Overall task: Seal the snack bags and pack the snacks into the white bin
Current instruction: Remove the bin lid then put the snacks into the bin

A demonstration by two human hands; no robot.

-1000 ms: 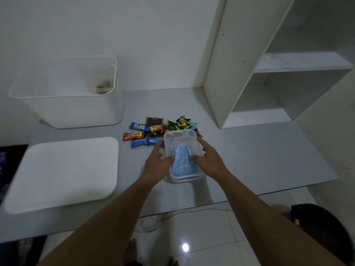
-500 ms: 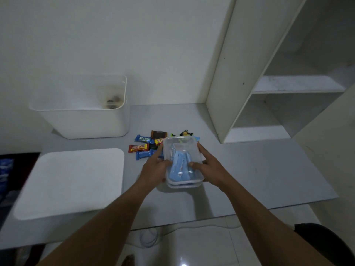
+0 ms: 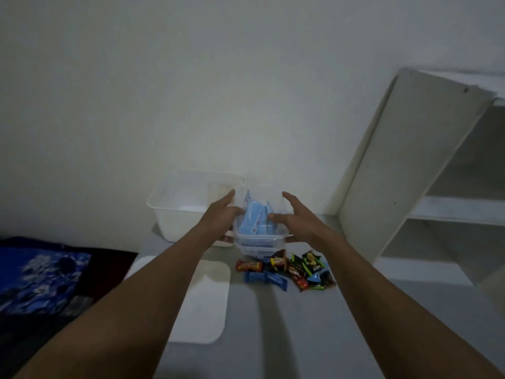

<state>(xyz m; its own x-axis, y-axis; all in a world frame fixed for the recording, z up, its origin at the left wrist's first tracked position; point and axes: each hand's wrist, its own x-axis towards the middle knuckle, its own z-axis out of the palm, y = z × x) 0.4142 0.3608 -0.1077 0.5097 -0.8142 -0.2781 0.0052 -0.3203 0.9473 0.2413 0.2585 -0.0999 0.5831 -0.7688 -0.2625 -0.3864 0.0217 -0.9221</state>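
Note:
I hold a clear plastic container [image 3: 259, 243] in the air with both hands, above the table and just in front of the white bin [image 3: 180, 212]. Blue snack packets [image 3: 255, 224] stand inside the container. My left hand [image 3: 221, 214] grips its left side and my right hand [image 3: 296, 218] grips its right side. A pile of small wrapped snacks [image 3: 287, 270] in red, blue, black and green lies on the grey table below the container.
The bin's flat white lid [image 3: 202, 305] lies on the grey table [image 3: 341, 324] at the left. A white open shelf unit [image 3: 426, 170] stands at the right. A dark blue patterned cloth [image 3: 41, 274] is off the table's left edge.
Both hands have lifted the clear container off the table and carried it up and toward the white bin. The camera has tilted upward, showing more wall.

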